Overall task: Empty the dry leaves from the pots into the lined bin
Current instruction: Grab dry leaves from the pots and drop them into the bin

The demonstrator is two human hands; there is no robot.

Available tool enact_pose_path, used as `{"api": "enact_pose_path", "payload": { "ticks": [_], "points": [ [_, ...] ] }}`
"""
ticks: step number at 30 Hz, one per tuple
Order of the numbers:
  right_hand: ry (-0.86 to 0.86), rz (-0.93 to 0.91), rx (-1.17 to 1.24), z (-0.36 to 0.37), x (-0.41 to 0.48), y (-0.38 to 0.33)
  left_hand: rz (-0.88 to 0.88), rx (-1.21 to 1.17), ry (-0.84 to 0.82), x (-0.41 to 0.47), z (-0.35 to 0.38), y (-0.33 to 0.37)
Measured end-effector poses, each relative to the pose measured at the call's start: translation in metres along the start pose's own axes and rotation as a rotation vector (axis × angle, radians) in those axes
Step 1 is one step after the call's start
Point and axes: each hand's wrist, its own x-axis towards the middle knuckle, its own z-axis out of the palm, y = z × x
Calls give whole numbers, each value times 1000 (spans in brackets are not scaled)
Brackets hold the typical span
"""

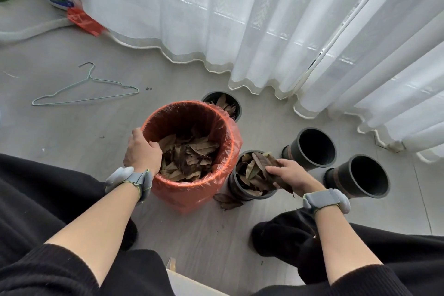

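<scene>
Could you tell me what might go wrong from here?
The right hand pinches loose dry brown leaves above the black plastic pot; some may drop onto the grey floor, where others already lie. The left hand grips the thin orange bin liner, which might slip or tear.

Black round plastic pots (312, 148) before me: four
Of those, holding dry brown leaves (249, 170): two
Orange-lined round bin (182, 191): one
Green wire hanger (89, 77): one

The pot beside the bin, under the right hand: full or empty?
Full: the pot holds dry leaves up to its rim; the right hand grips some.
</scene>
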Motion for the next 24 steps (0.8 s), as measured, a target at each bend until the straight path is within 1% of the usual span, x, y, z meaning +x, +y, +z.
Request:
{"api": "enact_pose_path", "payload": {
  "ticks": [3, 6, 9, 12, 14, 16, 18, 20, 22, 24],
  "points": [
    [-95, -21, 129, -11, -14, -24, 1, -8, -3, -1, 0, 1],
    [-158, -93, 204, -17, -27, -55, -4, -5, -2, 0, 0, 1],
    [-182, -198, 183, -4, -37, -86, -5, -8, 2, 0, 0, 1],
    [-179, -327, 57, 27, -44, -113, -6, -23, 14, -1, 1, 2],
    [-107, -431, -104, 56, -46, -127, -4, -27, 10, 0, 0, 2],
    [33, -573, -304, 83, -48, -133, 4, -31, 2, -1, 0, 4],
    [119, -705, -426, 109, -48, -134, 5, -34, -3, 0, -1, 2],
    [124, -776, -431, 125, -47, -129, 7, -39, -4, -1, -2, 1],
    [157, -773, -355, 124, -41, -125, 14, -46, -2, -1, -2, 1],
    [239, -738, -266, 114, -29, -123, 4, -51, -3, 0, -3, 1]
  ]
}}
